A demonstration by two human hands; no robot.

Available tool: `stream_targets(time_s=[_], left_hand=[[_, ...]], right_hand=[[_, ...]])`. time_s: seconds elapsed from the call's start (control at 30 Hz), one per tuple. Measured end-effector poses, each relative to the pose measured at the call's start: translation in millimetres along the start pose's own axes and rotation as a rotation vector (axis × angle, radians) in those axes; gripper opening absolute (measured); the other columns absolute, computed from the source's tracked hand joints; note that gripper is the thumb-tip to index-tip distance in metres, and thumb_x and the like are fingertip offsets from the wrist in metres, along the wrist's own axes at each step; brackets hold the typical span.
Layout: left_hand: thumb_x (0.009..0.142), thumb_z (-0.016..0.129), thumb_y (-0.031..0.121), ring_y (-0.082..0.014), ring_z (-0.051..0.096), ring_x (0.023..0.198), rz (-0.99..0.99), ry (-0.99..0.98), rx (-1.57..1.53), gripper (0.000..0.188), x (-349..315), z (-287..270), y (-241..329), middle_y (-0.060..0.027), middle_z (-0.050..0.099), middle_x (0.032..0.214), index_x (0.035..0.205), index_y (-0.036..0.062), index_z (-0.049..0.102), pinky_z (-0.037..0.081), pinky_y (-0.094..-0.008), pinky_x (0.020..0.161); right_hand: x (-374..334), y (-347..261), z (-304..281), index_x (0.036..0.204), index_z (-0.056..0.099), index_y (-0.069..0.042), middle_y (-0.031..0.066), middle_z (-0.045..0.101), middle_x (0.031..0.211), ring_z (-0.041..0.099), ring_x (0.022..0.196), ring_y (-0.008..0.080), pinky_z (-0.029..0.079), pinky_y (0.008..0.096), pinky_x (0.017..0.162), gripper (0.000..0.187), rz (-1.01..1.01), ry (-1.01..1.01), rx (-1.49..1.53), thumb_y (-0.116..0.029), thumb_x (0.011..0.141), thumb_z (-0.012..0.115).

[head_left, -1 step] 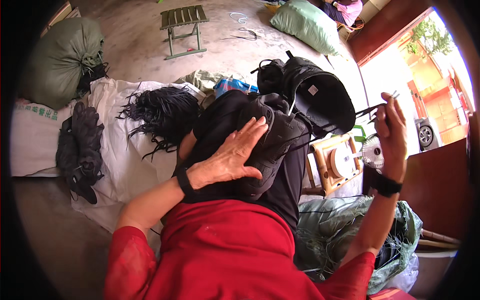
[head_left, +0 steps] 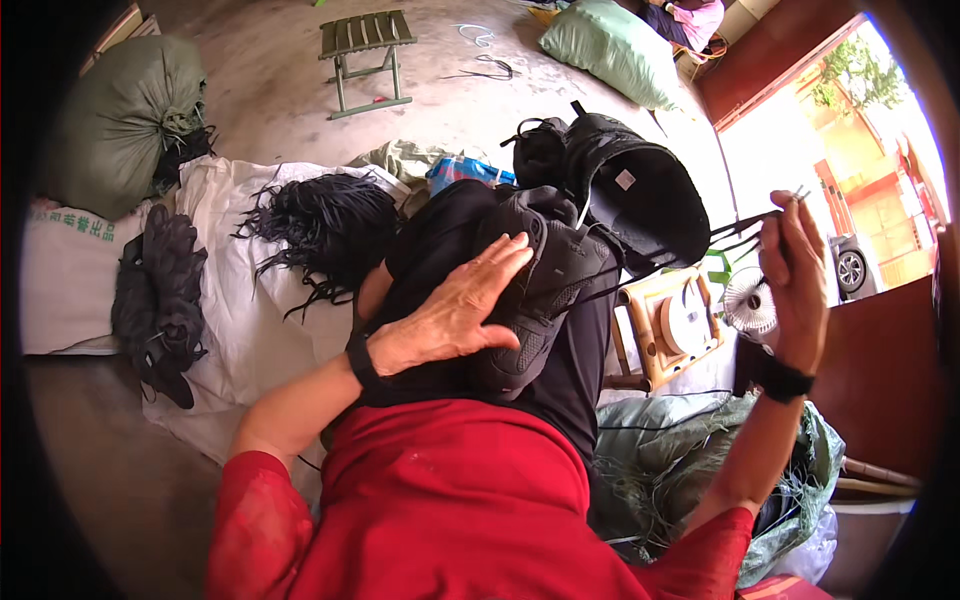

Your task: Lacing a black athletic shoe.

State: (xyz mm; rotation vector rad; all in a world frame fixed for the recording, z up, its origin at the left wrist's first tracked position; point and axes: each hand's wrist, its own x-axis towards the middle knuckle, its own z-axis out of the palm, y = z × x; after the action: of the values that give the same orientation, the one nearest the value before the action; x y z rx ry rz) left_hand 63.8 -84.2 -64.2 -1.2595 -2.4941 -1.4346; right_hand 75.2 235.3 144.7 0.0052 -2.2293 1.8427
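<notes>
A black mesh shoe (head_left: 540, 290) lies across my black-trousered lap. My left hand (head_left: 455, 310) rests on it, fingers stretched and thumb apart. Raised to the right, my right hand (head_left: 795, 255) has its fingers closed on a dark shoelace (head_left: 735, 228). The lace runs taut from the shoe, and its thin ends stick out above my fingertips. A short white strip (head_left: 582, 212) stands at the shoe's far end. Just beyond it is a black, open-mouthed fabric piece (head_left: 650, 200) with a small white label.
On a white sheet (head_left: 235, 200) at left lies a pile of black laces (head_left: 325, 225). Further left are dark bundled pieces (head_left: 165, 290) and a green sack (head_left: 130, 120). A bamboo stool (head_left: 665, 330), small fan (head_left: 750, 300) and green sack (head_left: 660, 460) stand right. A folding stool (head_left: 365, 55) is ahead.
My right hand has moved slightly right and down with the shoelace. My left hand stays on the shoe, nearly unmoved.
</notes>
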Motion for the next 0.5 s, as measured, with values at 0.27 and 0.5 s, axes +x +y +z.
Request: stream_targets(time_s=[0.27,0.5], left_hand=[[0.077,0.068,0.000,-0.0328,0.059,0.103,0.089,0.248,0.141,0.042,-4,-8,7,-0.0135,0.059,0.114,0.117,0.0029,0.056,0.050,-0.0384,0.089],[0.076,0.066,-0.004,-0.0269,0.062,0.086,0.078,0.235,0.154,0.044,-5,-8,3,-0.0101,0.058,0.096,0.118,0.0036,0.054,0.053,-0.0348,0.076]], right_hand=[[-30,-28,-59,0.116,0.058,-0.003,0.0000,0.054,0.073,0.031,0.044,0.0007,0.023,0.0162,0.038,0.025,0.040,-0.001,-0.036,-0.021,0.102,0.048],[-36,-10,-84,0.122,0.056,0.000,-0.0006,0.055,0.076,0.034,0.046,0.0009,0.028,0.0159,0.042,0.030,0.032,0.259,-0.009,-0.021,0.101,0.052]])
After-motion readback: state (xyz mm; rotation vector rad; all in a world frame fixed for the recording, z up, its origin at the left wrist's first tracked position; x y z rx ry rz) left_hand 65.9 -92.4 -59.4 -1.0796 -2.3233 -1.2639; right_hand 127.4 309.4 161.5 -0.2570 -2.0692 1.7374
